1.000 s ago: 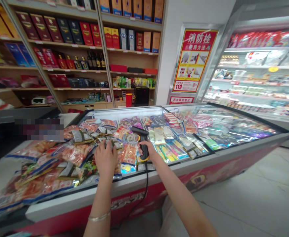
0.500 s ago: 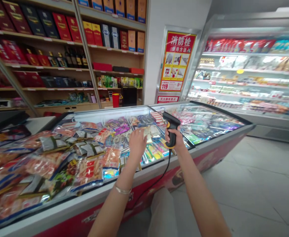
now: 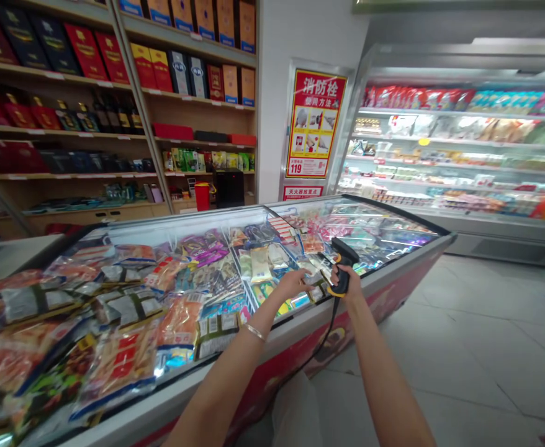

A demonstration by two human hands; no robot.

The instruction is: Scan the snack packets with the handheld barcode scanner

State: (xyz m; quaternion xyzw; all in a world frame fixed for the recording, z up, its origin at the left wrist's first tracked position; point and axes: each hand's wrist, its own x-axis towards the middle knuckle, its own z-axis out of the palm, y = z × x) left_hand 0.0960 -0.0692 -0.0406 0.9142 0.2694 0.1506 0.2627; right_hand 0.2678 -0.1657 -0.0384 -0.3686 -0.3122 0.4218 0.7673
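Note:
My right hand is wrapped round the handle of a black and yellow barcode scanner, whose cable hangs down over the freezer's front edge. My left hand, with a bracelet at the wrist, hovers over the chest freezer just left of the scanner. Its fingers are apart and point right, with nothing seen in them. Below and beyond it lie bagged goods, among them a pale packet and yellow-green packs. A silvery packet shows between the two hands.
Packed meat bags fill the freezer's left part. Shelves with boxes and bottles stand behind it, beside a red poster on the wall. A lit open fridge is at the right, above a tiled floor.
The view has turned to the right. My left hand has moved right over the freezer, nearer the scanner, and turned its fingers rightward. The scanner remains in my right hand.

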